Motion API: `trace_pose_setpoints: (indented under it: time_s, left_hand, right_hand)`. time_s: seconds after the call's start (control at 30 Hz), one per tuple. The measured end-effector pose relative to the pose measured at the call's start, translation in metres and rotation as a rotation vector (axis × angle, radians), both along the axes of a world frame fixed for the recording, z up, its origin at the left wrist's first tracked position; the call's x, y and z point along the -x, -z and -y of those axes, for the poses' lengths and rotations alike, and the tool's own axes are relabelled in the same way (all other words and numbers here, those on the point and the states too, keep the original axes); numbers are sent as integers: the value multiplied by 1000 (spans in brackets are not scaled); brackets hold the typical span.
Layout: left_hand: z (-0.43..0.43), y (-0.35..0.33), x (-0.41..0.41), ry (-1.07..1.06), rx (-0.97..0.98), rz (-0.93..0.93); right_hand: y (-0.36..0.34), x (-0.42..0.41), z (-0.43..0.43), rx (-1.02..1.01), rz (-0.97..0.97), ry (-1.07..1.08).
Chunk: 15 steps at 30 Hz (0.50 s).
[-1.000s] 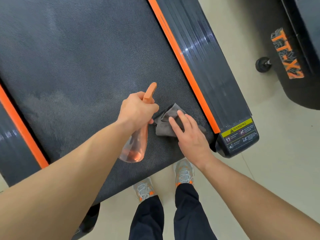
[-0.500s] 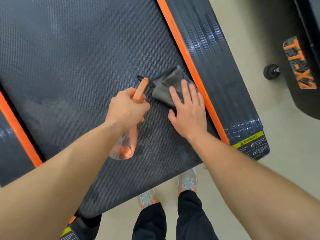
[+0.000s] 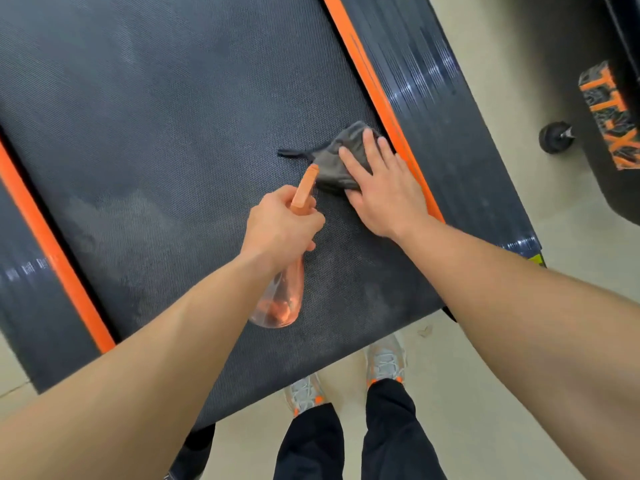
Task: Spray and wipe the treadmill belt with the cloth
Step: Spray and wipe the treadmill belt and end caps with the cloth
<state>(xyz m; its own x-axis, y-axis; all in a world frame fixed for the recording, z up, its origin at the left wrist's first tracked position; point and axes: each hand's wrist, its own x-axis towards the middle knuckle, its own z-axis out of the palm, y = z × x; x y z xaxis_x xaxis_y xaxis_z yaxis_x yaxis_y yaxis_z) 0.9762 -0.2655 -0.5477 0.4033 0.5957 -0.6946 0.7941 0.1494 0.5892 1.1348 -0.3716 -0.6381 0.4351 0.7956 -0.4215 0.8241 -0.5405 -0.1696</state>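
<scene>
The right hand (image 3: 384,192) lies flat, fingers straight, pressing the grey cloth (image 3: 332,161) onto the treadmill belt (image 3: 173,133); the cloth sits at about two o'clock from the frame's centre, bunched, its far edge just beside the orange strip (image 3: 367,74) that borders the side rail (image 3: 433,98). The left hand (image 3: 280,226) is clenched round the neck of the orange spray bottle (image 3: 280,299), nozzle pointing to one o'clock and touching nothing that I can tell. The task looks partly done; the belt around the right hand and towards five o'clock reads darker and even, probably wiped; pale hazy patches towards nine o'clock suggest spray or dust not yet reached. Most of the belt's width likely remains; its far reach at twelve o'clock also looks untouched.
</scene>
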Motion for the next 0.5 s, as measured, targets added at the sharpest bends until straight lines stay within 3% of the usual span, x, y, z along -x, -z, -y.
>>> trace_pose_setpoints:
  time_s: [0.13,0.27,0.4,0.5]
  left_hand:
    - [5,-3,4,13,0,-9]
    - [18,-10,7,38,6,-22]
    - [39,-10,8,53,41,-23]
    - [59,-9,6,117,69,-36]
  right_hand:
    - [-3,25,-5,-17,24,107]
    - [-2,83,81,-36,51,53]
    - [-7,130,171,73,21,3]
    - [-6,130,192,106,15,29]
